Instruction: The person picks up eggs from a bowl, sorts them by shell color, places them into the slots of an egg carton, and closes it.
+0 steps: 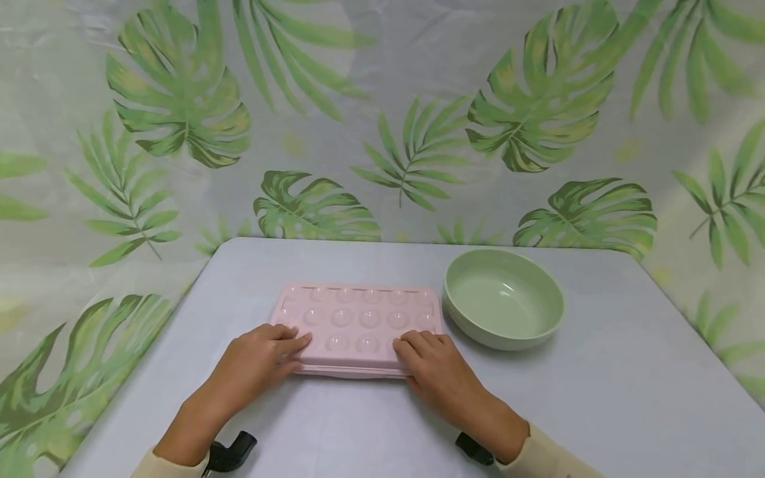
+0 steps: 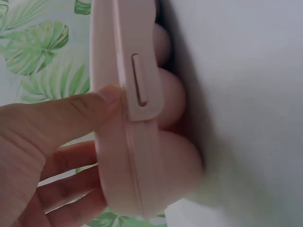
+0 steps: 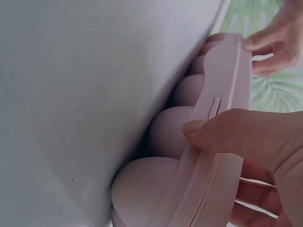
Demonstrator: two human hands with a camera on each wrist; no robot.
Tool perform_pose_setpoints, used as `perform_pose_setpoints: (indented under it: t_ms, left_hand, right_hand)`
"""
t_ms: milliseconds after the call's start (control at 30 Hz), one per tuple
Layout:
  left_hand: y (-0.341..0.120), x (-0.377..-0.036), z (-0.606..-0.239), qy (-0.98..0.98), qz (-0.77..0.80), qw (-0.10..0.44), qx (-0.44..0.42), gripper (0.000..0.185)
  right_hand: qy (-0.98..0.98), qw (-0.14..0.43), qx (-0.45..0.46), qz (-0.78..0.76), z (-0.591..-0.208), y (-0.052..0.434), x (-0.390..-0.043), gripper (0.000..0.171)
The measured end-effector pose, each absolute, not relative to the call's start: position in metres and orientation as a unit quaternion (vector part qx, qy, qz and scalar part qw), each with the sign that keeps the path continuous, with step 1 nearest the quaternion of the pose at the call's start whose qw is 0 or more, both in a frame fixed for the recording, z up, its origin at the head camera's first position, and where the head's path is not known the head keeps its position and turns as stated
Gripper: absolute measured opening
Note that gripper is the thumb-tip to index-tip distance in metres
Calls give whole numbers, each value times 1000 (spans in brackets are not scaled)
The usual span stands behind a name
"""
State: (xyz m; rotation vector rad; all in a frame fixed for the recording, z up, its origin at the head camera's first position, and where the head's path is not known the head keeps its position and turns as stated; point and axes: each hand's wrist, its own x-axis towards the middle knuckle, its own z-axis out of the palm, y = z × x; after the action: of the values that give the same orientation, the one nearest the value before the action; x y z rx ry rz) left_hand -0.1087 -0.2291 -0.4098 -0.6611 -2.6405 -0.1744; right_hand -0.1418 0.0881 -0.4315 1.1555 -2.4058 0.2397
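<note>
Both hands grip the near edge of a pink ice-ball mould (image 1: pixel 357 326), one at each front corner. The left hand (image 1: pixel 258 356) lays its fingers over the top of the lid and sets its thumb (image 2: pixel 102 101) against the front seam, just beside a small latch tab (image 2: pixel 140 80). The right hand (image 1: pixel 435 367) does the same at the other corner, its thumb (image 3: pixel 208 130) pressed on the rim next to a second tab (image 3: pixel 213 107), fingers curled over the top. So each hand pinches the mould between thumb and fingers.

Judging by the wrist views, the lid and the bottom half sit flush along the seam, with no gap showing: the mould looks closed, and nothing has been lifted or separated yet. The rounded cups of the lower half rest on the grey table (image 1: pixel 621 372).

Just beyond the right hand, nearly touching the mould's far right corner, stands a green bowl (image 1: pixel 503 299), empty. Behind the table hangs a leaf-print backdrop (image 1: pixel 382 119).
</note>
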Motion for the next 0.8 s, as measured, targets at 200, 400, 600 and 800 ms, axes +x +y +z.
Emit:
perform_pose_setpoints:
  t_ms: [200,400,600,800]
  left_hand:
    - [-231,-111,-409,-953,-65,184,-232,41]
    - [-234,-110,-412,-956,-84,183,-214,39]
    - [-235,-108,-413,-954,-89,193,-212,38]
    - [-237,-107,-412,-952,-98,194,-214,33]
  right_hand:
    - [-873,233,420,85,-432,86,-144,44]
    - [-874,229,420,92,-432,84,-145,43]
    - [-876,219,417,102,-431,83,-145,41]
    - [-873,214,425,110,-429,84,-145,42]
